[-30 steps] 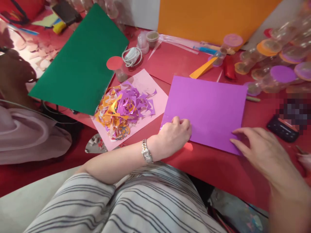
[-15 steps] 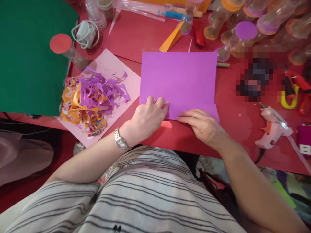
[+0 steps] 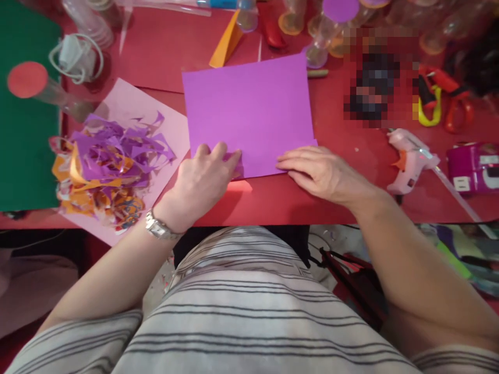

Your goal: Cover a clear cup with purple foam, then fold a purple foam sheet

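Note:
A sheet of purple paper [image 3: 249,109] lies on the red tabletop in front of me, with a narrow strip folded along its near edge. My left hand [image 3: 206,174] has its fingers bent, with the tips on the near left part of that edge. Near the edge's right end is my right hand [image 3: 315,169], its fingers close together on top of the strip and the thumb low at the rim. The right end of the fold is partly hidden under this hand.
Purple and orange paper scraps [image 3: 113,161] are heaped on a pink sheet [image 3: 120,98] at left. A white glue gun [image 3: 409,156], scissors [image 3: 429,101] and a purple box [image 3: 473,166] lie at right. Clear tubes and an orange folded paper [image 3: 226,41] are behind.
The view has shifted, so the table things appear farther left and up. The purple sheet has turned slightly counterclockwise. Along the fold, my right hand has slid toward the right end.

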The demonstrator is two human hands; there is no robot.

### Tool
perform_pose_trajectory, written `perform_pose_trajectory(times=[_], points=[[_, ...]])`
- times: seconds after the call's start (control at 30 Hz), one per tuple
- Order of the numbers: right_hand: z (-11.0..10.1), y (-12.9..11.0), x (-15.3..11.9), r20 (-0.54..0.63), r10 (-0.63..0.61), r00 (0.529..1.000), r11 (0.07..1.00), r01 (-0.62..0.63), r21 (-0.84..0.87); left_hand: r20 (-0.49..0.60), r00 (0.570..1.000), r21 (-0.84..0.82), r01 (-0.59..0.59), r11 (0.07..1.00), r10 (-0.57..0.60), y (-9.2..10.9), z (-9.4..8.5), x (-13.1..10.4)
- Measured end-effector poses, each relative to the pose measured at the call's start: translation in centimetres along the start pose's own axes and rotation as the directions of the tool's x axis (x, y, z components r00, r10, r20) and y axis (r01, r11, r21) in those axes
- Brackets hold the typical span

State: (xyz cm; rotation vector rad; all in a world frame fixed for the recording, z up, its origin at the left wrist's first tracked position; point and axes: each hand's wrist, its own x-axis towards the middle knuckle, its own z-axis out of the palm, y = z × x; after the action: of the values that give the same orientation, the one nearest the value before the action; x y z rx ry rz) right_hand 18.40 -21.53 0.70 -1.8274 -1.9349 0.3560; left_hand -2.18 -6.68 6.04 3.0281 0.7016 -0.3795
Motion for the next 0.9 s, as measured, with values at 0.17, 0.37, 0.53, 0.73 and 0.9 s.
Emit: perform_pose_trajectory(times=[0.17,0.37,0.53,0.73,0.9], points=[[-2.2,2.5,-1.2,0.033,0.074,0.997,0.997,-0.074,0.01,0.052,0.998,0.067,-0.022,0.998,0.019,-0.2,0.0,0.2],[-3.1,3.1,-0.7,0.1,0.156,0.983,0.988,-0.154,-0.026,0.106,0.994,0.066,-0.037,0.997,0.03,0.1,-0.3,0.2],[-3.0,3.3,-1.0,0.088,0.156,0.984,0.988,-0.154,-0.029,0.091,0.996,0.029,-0.006,1.0,0.004,0.3,-0.1,0.1],[-1.9,4.0,-1.7,0.051,0.108,0.993,0.994,-0.109,0.002,0.088,0.996,0.081,-0.019,0.997,0.012,0.4,0.1,0.1],[-1.5,3.9,-2.0,0.033,0.075,0.997,0.996,-0.076,0.036,0.063,0.998,0.087,-0.025,0.996,0.02,0.3,0.3,0.3]])
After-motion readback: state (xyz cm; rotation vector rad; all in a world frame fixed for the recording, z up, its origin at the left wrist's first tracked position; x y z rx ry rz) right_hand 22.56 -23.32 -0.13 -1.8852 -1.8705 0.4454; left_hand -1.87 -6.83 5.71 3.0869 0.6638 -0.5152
